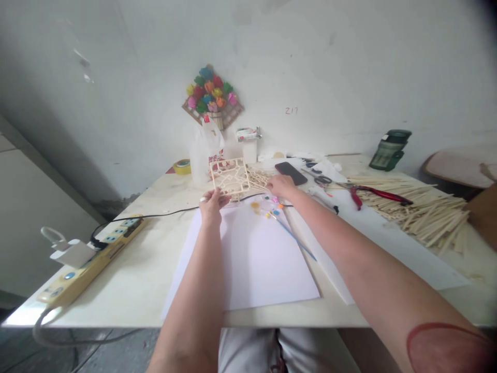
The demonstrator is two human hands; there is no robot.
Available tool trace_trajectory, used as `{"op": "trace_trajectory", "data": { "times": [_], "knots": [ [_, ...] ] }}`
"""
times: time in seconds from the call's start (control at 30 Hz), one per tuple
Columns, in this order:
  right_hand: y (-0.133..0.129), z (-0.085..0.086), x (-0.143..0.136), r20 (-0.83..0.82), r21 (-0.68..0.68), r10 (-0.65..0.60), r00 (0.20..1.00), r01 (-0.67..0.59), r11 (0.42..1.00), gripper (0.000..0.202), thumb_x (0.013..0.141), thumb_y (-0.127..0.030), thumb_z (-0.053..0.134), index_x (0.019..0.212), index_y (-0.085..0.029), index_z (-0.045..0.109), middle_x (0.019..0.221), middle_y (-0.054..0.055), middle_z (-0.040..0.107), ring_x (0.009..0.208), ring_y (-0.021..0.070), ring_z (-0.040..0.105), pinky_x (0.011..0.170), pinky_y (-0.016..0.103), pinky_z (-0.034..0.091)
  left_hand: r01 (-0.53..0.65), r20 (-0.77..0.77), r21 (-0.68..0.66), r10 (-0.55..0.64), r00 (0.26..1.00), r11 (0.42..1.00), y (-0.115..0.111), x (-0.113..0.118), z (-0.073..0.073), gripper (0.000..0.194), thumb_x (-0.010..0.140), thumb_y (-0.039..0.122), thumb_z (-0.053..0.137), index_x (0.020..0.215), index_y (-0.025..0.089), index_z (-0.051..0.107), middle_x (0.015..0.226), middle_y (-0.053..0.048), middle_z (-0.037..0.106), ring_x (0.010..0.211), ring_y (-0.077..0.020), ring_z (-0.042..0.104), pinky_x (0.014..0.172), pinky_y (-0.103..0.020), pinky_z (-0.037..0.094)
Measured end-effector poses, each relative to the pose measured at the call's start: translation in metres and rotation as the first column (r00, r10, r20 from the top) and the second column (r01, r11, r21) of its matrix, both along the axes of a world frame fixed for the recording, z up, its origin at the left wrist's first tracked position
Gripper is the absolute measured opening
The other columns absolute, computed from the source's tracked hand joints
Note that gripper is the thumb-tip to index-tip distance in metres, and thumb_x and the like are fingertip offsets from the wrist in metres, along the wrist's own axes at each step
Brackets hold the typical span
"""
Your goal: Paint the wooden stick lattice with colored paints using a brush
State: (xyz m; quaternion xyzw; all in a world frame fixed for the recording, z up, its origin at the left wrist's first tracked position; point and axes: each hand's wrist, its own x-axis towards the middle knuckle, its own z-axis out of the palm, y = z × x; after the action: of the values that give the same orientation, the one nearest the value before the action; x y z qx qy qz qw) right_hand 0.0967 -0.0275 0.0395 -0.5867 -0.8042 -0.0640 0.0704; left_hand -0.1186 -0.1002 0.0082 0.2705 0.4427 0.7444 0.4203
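Observation:
My left hand is closed on the lower left corner of a square lattice frame of thin pale wooden sticks, held tilted above the sheet. My right hand reaches to a heap of pale wooden lattice pieces, its fingers curled down at the right end. What they pinch, if anything, is hidden. Below it are small paint blobs and a thin blue paintbrush on a white paper sheet.
A yellow power strip with a white charger lies left; a black cable crosses the table. Toward the right are a phone, scissors, red-handled pliers, many wooden sticks and a green bottle. A plastic bag stands behind.

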Motion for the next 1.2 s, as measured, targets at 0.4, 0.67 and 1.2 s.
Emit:
{"op": "trace_trajectory", "data": {
  "times": [0.4,0.67,1.2],
  "knots": [
    [-0.052,-0.001,-0.009,-0.895,-0.191,-0.106,0.434,-0.158,0.969,0.026,0.087,-0.025,0.054,0.064,-0.015,0.062,0.046,-0.005,0.049,0.04,0.0063,0.04,0.042,0.018,0.035,0.344,-0.156,0.026,-0.336,0.929,0.939,-0.005,0.009,-0.015,0.029,0.068,0.028,0.079,0.074,0.014,0.055,0.068,-0.007,0.068,0.058,-0.0186,0.07,0.056,-0.026,0.056],
    [-0.053,-0.008,0.007,-0.976,-0.159,-0.126,0.177,-0.184,0.97,0.023,0.078,-0.015,0.065,0.056,-0.015,0.057,0.045,-0.004,0.057,0.033,0.0041,0.038,0.035,0.017,0.032,0.472,-0.254,-0.028,-0.463,0.849,0.881,-0.011,0.015,-0.009,0.038,0.073,0.043,0.073,0.089,0.013,0.057,0.066,-0.004,0.067,0.061,-0.0198,0.071,0.054,-0.025,0.056],
    [-0.069,0.005,0.023,-0.862,-0.171,-0.09,0.499,-0.118,0.978,0.021,0.082,-0.02,0.056,0.062,-0.014,0.062,0.058,0.002,0.064,0.042,0.0062,0.047,0.04,0.018,0.037,0.405,-0.307,-0.018,-0.39,0.868,0.914,-0.006,0.015,-0.015,0.035,0.071,0.045,0.073,0.076,0.014,0.057,0.068,-0.003,0.066,0.059,-0.0172,0.069,0.047,-0.022,0.052]
  ]
}}
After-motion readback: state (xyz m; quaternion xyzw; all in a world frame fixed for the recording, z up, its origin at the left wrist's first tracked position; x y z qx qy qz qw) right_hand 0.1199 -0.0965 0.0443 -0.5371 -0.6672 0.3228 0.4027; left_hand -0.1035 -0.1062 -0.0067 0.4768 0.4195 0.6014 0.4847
